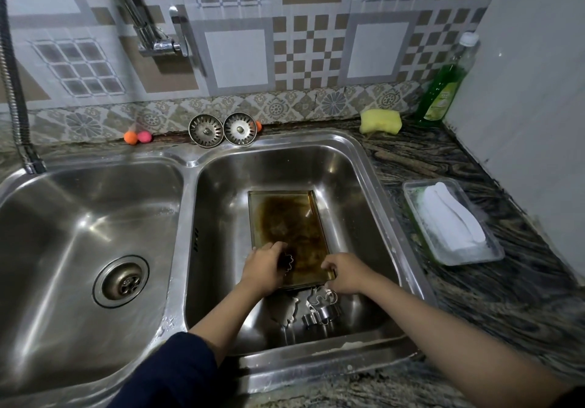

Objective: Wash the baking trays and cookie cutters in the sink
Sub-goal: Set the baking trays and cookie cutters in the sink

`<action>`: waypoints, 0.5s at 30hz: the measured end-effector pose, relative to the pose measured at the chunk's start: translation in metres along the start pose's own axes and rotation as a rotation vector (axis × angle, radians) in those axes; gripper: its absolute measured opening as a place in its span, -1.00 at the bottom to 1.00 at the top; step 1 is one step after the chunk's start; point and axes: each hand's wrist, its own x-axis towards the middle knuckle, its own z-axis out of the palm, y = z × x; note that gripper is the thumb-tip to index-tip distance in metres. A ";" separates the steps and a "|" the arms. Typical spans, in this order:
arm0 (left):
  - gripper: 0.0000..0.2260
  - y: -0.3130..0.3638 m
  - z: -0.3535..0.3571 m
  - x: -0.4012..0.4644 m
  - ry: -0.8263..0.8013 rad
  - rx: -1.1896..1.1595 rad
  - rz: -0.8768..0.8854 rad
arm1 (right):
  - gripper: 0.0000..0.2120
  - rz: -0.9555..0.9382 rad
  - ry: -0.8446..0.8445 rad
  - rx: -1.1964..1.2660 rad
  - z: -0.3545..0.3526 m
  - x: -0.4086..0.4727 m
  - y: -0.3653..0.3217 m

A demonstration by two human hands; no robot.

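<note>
A rectangular baking tray [289, 217] with brown burnt stains lies flat in the right sink basin [354, 186]. My left hand [264, 265] holds a flower-shaped metal cookie cutter [286, 263] over the tray's near left corner. My right hand [345, 273] has its fingers curled at the tray's near right corner, gripping its rim. Several metal cookie cutters [319, 308] lie on the basin floor just in front of the tray, below my right hand.
The left basin [79, 217] has an open drain [122, 282]; a flexible faucet hose [15, 97] hangs above it. Two strainer plugs [221, 130] lean on the back ledge. A yellow sponge [380, 120], a green soap bottle [443, 88] and a plastic tub [452, 222] stand on the right counter.
</note>
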 end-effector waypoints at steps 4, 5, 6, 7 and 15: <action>-0.36 -0.003 -0.003 -0.021 -0.146 -0.093 0.145 | -0.57 0.022 0.025 0.053 -0.001 0.005 0.006; -0.33 -0.003 -0.002 -0.027 -0.196 -0.084 0.182 | -0.57 0.024 0.032 0.060 -0.001 0.005 0.007; -0.32 -0.005 -0.001 -0.033 -0.233 -0.062 0.212 | -0.57 0.026 0.037 0.066 -0.001 0.006 0.008; -0.32 -0.007 0.000 -0.037 -0.254 -0.036 0.238 | -0.57 0.028 0.043 0.078 -0.001 0.007 0.009; -0.44 -0.013 -0.012 -0.024 -0.037 -0.251 -0.229 | -0.57 0.074 0.064 0.215 -0.003 0.013 0.004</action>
